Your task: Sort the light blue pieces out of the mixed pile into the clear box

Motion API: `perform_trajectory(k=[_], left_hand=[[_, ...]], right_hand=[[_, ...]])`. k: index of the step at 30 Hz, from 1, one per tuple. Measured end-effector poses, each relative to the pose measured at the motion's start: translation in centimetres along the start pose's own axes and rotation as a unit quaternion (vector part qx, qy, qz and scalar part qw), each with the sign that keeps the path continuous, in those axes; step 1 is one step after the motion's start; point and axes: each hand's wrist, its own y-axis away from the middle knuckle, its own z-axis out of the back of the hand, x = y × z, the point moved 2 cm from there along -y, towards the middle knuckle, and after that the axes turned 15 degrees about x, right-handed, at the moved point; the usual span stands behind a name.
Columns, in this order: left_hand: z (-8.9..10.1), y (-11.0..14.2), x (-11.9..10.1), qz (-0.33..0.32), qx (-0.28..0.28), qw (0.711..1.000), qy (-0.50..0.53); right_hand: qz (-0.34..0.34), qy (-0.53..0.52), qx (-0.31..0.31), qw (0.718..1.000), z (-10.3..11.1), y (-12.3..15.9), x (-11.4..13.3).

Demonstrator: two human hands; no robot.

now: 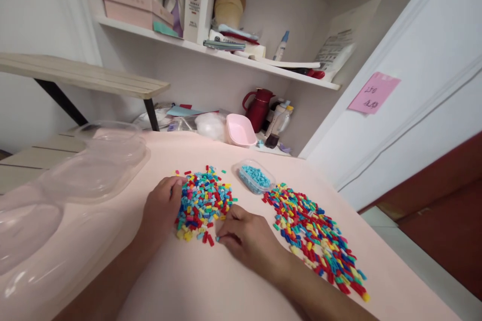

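Observation:
A pile of small multicoloured plastic building bricks (205, 198) lies on the pink tabletop. My left hand (162, 206) rests against the pile's left edge, fingers loosely bent and partly hidden, with no brick visible in it. At the pile's front right, my right hand (246, 234) has thumb and fingers pinched together, a small blue brick (217, 238) showing at the tips. Behind my right hand stands a clear plastic tub (256, 178) holding many light blue bricks. A second, longer spread of mixed bricks (314, 230) extends to the right of my right hand.
Clear plastic trays with rounded compartments (90, 175) lie at the left. Along the back are a pink bowl (241, 130), a red jug (259, 110) and bottles (279, 125). A wooden slatted stand (83, 76) rises back left, below a white shelf (226, 55).

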Motion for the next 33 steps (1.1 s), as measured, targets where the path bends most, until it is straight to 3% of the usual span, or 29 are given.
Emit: perform_trajectory(k=[5,8,11,15,18,21,25,28,33], left_hand=[[0.1,-0.2,0.2,-0.003,-0.003,1.0,0.002],[0.2,-0.4,0.4,0.006,-0.006,1.0,0.007],[0.3,-0.4,0.5,0.006,-0.003,1.0,0.005],[0.3,-0.5,0.5,0.009,-0.009,1.0,0.001],[0.3,-0.5,0.5,0.007,-0.012,1.0,-0.002],[0.2,-0.5,0.5,0.007,-0.016,1.0,-0.007],[0.2,-0.3,0.5,0.015,-0.021,1.0,0.006],[0.2,-0.2,0.6,0.019,-0.021,0.999,0.017],[0.0,-0.3,0.7,0.013,-0.016,0.999,0.032]], right_hand=[[-0.004,-0.021,-0.022,1.0,2.5,0.7,-1.0],[-0.035,-0.034,-0.136,0.99,5.4,1.3,-2.7],[-0.078,-0.04,-0.276,0.957,8.0,2.0,-5.1],[-0.108,-0.105,-0.329,0.932,9.2,3.1,-6.9],[-0.109,-0.172,-0.345,0.916,9.2,3.9,-6.5],[-0.101,-0.202,-0.321,0.92,9.1,4.2,-5.3],[-0.042,-0.123,-0.175,0.976,7.5,3.0,-3.4],[0.011,-0.052,-0.087,0.995,5.1,1.7,-2.4],[0.012,0.016,-0.045,0.999,1.6,0.2,-1.7]])
